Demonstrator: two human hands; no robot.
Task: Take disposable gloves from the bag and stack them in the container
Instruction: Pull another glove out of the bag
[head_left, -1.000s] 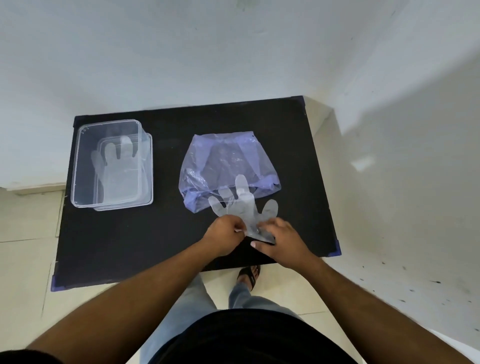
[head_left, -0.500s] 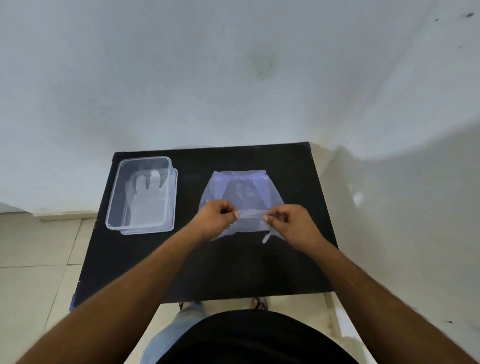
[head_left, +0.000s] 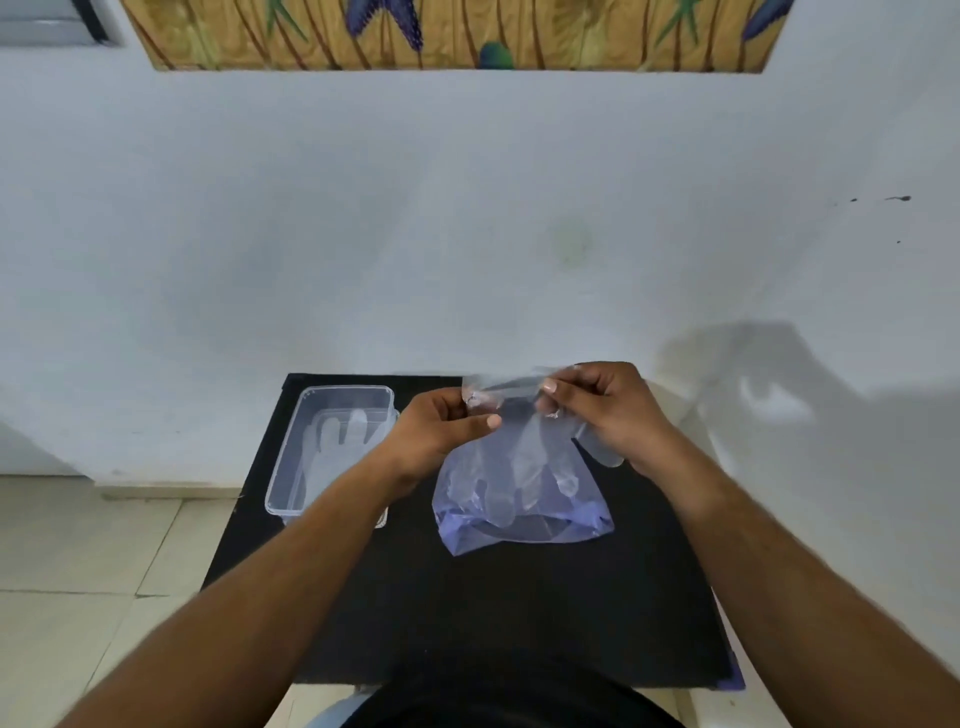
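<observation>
A clear disposable glove (head_left: 511, 392) hangs by its cuff between my two hands, fingers pointing down over the bag. My left hand (head_left: 441, 434) pinches the cuff's left side and my right hand (head_left: 610, 410) pinches its right side. The bluish transparent bag (head_left: 519, 535) lies flat on the black table (head_left: 467, 623) just below the glove. To the left stands the clear rectangular container (head_left: 283, 467), holding flat gloves (head_left: 337, 436).
The table stands against a white wall (head_left: 467, 234), with a patterned picture (head_left: 452, 31) high up. Pale floor tiles (head_left: 93, 571) lie to the left. My forearms cross the table's near half.
Both hands have lifted the glove by its cuff from the table in front of the bag to above the bag. The view has tilted upward toward the wall.
</observation>
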